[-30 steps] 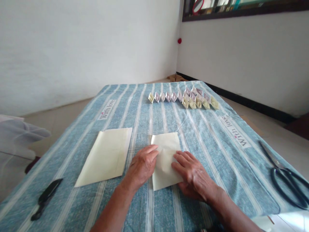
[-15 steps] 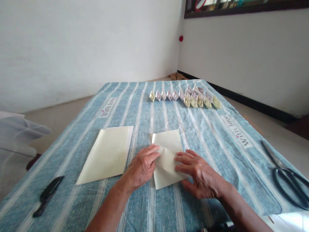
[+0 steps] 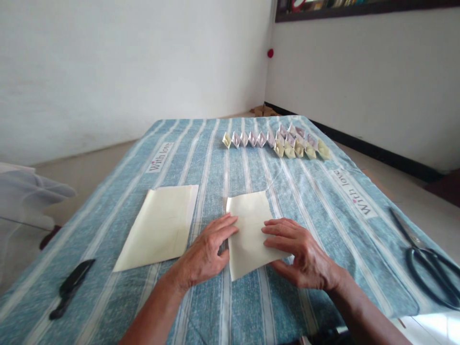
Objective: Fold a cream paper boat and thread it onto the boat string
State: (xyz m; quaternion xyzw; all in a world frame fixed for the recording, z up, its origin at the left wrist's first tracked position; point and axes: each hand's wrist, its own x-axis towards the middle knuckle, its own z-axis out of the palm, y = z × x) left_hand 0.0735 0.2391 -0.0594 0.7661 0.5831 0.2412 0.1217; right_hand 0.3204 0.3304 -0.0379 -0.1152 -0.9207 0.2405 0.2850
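Observation:
A pale yellow sheet of paper (image 3: 247,225) lies on the striped cloth in front of me, its lower right corner slightly raised. My left hand (image 3: 204,249) rests on the left edge of this sheet with its fingers stretched out. At the right edge, my right hand (image 3: 298,251) has its fingers on top and its thumb below, holding the raised corner between them. Left of my left hand lies a pile of larger pale yellow sheets (image 3: 158,227), with a white edge showing along its right side.
Several folded paper boats (image 3: 260,140) stand in rows at the far right of the table. Black-handled scissors (image 3: 419,249) lie at the right edge, and a black knife-shaped object (image 3: 74,285) at the near left. A blue striped tablecloth (image 3: 118,206) covers the table.
The crease bulging in the middle of the sheet has flattened out. My right hand has shifted slightly right and up, lifting the lower right corner. My left hand stays at the left edge.

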